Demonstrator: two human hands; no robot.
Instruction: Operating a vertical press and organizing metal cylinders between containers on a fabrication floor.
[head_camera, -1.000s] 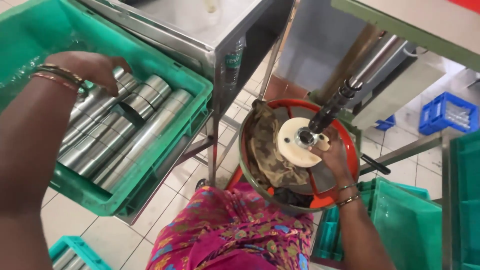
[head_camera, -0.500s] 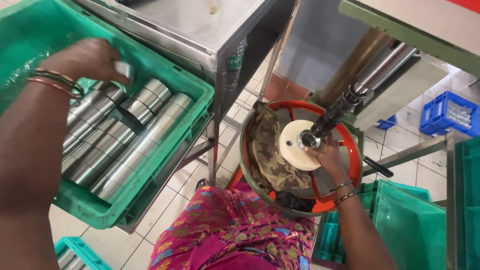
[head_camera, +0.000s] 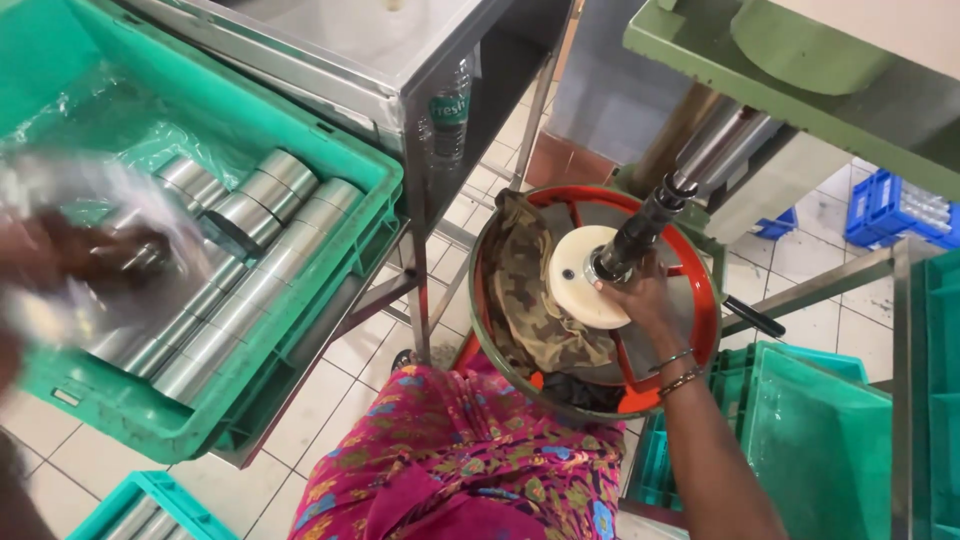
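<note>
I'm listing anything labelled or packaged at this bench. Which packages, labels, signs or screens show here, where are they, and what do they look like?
Label: a green and white band around a clear plastic bottle standing under the steel table.
Plastic liner: clear, crumpled, inside the green crate of metal cylinders.
No signs or screens in view.

- I see a clear plastic water bottle (head_camera: 447, 120) upright under the steel surface (head_camera: 330, 45) at upper centre.
- A blue crate (head_camera: 895, 205) sits on the tiled floor (head_camera: 350, 370) at the far right.
- Green crates (head_camera: 820, 440) stand at lower right.
- A green machine housing (head_camera: 800, 70) fills the upper right.
- A patterned cloth (head_camera: 530, 290) drapes inside the red wheel.
</note>
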